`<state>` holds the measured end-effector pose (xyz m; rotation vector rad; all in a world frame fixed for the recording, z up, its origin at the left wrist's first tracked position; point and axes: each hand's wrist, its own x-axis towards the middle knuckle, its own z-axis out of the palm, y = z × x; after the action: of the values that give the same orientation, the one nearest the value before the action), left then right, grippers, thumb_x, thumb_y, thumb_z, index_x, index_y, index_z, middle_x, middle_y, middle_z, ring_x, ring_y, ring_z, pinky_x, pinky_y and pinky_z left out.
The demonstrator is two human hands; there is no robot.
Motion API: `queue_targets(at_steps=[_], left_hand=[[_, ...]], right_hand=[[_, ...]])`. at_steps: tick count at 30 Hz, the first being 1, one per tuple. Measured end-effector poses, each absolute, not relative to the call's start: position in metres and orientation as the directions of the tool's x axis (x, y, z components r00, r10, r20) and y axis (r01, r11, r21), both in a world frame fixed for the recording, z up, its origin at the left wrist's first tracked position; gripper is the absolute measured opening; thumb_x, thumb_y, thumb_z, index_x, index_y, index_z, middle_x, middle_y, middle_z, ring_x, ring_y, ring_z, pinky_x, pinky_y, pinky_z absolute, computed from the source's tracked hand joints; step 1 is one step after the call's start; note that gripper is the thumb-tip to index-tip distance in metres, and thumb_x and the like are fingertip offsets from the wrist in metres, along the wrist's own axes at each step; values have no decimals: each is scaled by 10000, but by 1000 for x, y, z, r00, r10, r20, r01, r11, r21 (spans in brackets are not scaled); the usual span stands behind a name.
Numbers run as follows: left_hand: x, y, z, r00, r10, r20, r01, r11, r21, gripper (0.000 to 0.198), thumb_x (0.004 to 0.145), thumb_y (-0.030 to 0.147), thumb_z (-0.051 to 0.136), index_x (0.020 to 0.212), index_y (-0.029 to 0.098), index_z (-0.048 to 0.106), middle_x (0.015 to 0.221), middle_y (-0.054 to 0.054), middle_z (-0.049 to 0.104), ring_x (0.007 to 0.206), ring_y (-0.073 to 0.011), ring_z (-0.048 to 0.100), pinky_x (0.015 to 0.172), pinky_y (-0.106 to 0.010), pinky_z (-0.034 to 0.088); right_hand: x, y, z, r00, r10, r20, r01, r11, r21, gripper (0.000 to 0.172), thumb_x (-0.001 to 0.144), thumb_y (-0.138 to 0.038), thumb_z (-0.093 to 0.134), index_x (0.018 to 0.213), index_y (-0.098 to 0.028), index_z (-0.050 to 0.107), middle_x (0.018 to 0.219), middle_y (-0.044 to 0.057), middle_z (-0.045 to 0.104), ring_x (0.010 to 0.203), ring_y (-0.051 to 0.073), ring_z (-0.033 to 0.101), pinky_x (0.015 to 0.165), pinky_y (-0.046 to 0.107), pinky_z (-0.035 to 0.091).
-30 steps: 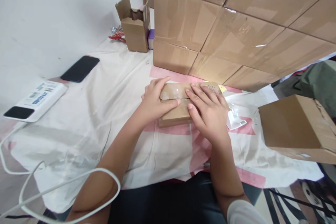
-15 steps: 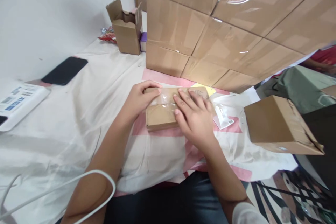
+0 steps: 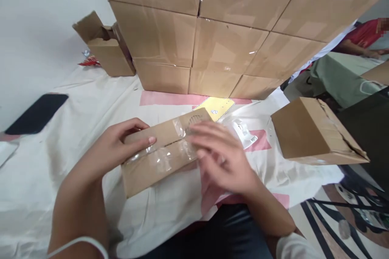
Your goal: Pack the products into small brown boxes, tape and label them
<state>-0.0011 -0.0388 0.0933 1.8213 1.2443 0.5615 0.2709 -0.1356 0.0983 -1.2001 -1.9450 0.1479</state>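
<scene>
A flat cardboard box with clear tape along its top seam sits tilted at an angle in front of me. My left hand grips its left end, thumb on top and fingers behind the far edge. Over the box's right end is my right hand, its fingers stretched out and apart, slightly smeared by motion. Whether those fingertips press on the tape or hover just above it, I cannot tell. Behind the box lies a yellow card, and a white paper piece rests to the right.
Stacked taped cartons form a wall at the back. An open carton lies on the right, and another open box stands at the back left. A black phone is on the cloth. Another person's red sleeve shows far right.
The box has turned, its left end now nearer me. My left hand has moved left and gripped that end; my right hand has shifted off the top's middle towards its right end.
</scene>
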Motion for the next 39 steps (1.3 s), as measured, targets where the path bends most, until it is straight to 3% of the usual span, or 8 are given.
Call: queue_targets(at_steps=[4,8,14,19,28,33,36,39], left_hand=[[-12,-24,89,557,810,-182,430,-94,898,278,815,496,747,851,225,700,893,0,666,811,-193,634,668,-229,468],[-12,-20,85,695,697,-176,364,-130,922,254,851,487,720,872,235,736,923,-23,673,822,-195,658,704,-247,509],[1,-22,84,712,684,-157,378,-185,907,237,875,496,691,876,270,760,951,-27,714,842,-193,670,725,-254,535],[4,-24,86,701,691,-175,381,-155,912,257,892,511,676,870,269,762,950,-9,710,870,-182,672,717,-229,517],[7,-25,87,676,726,-129,348,-160,924,267,878,499,685,821,252,770,899,-44,720,830,-204,679,685,-258,524],[7,-23,86,685,719,-120,331,-160,930,245,881,478,684,825,259,778,893,-43,721,828,-204,679,676,-259,517],[7,-23,84,680,723,-121,328,-152,932,246,884,478,681,822,260,778,892,-41,720,824,-200,671,671,-259,508],[7,-23,83,665,735,-134,329,-127,936,241,878,480,694,822,260,775,893,-31,716,820,-192,658,672,-256,489]], right_hand=[[343,-99,84,213,759,616,796,230,-559,209,965,-243,574,1028,-254,773,1142,58,787,1151,280,685,1048,513,496],[381,-72,56,241,921,305,824,-28,-565,333,969,-243,507,1180,-218,763,1287,78,747,1249,288,642,1095,505,473],[356,-64,31,168,985,28,986,-169,5,477,1045,-275,373,1446,-265,631,1578,95,531,1501,397,376,1206,678,229],[348,-62,29,157,985,67,983,-163,84,490,1060,-281,344,1478,-246,598,1574,118,530,1512,404,355,1219,708,170],[309,-43,7,-285,958,14,933,281,-226,472,1082,-309,346,1500,-282,562,1657,64,426,1548,413,279,1194,783,123],[310,-35,-8,-130,951,280,856,251,-453,377,988,-281,548,1329,-185,676,1352,133,704,1369,324,528,1177,593,339],[310,-37,-8,121,920,374,668,203,-716,189,935,-301,592,1037,-199,714,1070,90,758,1006,221,676,931,395,527],[307,-42,-3,283,883,376,461,218,-860,118,913,-336,620,903,-220,600,877,8,662,791,153,612,750,296,507]])
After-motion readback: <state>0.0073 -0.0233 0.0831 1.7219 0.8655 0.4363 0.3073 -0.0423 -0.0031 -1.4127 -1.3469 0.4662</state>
